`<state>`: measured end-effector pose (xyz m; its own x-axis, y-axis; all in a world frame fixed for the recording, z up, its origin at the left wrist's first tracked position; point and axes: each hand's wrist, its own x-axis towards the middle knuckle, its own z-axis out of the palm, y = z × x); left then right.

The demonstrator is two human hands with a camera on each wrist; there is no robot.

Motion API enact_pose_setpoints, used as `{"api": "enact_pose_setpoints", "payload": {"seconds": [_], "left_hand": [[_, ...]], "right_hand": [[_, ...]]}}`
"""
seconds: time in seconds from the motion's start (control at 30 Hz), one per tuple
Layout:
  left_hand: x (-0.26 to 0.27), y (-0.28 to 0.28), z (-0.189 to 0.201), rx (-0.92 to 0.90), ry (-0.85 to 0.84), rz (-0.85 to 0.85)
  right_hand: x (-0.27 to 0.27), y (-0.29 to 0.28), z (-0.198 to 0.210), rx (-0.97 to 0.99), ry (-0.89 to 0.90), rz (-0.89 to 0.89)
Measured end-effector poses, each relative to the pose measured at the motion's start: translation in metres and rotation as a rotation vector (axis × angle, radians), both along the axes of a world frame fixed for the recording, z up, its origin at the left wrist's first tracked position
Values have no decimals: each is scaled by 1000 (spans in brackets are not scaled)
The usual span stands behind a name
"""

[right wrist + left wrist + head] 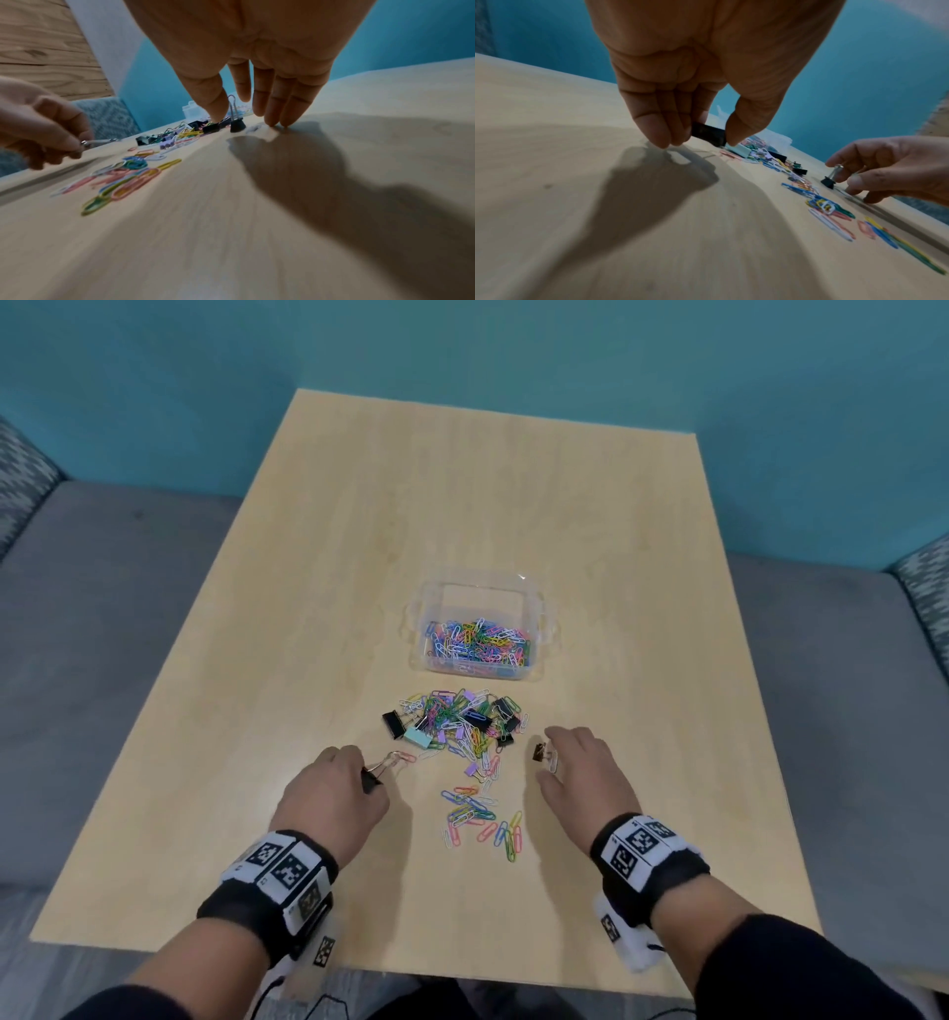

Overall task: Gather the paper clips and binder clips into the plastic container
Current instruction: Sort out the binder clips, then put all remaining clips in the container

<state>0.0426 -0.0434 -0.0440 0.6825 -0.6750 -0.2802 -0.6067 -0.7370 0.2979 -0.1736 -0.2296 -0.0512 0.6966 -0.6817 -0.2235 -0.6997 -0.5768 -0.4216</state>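
A clear plastic container holds several coloured paper clips. In front of it lies a pile of paper clips and binder clips, and loose paper clips trail toward me. My left hand pinches a black binder clip just above the table, left of the pile, with its wire handles pointing away. My right hand is right of the pile. Its thumb and index finger pinch the handles of a small black binder clip standing on the table, and its other fingertips touch the wood.
The light wooden table is bare beyond the container. Grey bench seating runs along both sides below a teal wall. The table's front edge is close to my forearms.
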Motion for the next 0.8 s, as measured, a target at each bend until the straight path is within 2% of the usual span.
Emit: {"api": "enact_pose_setpoints", "payload": {"seconds": [0.1,0.33,0.5,0.6,0.8], "left_hand": [[9,8,1,34,-9,10],[20,11,-1,34,-20,18],[27,-13,1,-67,-6,-84],[32,-36,-3,-91,-17,-178],[35,-54,-12,-27,-60,-241]], "right_hand": [[10,-6,-1,31,7,-56],[23,-16,-2,-23,81,35],[16,-32,-4,71,-1,-127],[8,-39,-5,-17,-8,-188],[28,-32,1,-169,63,130]]}}
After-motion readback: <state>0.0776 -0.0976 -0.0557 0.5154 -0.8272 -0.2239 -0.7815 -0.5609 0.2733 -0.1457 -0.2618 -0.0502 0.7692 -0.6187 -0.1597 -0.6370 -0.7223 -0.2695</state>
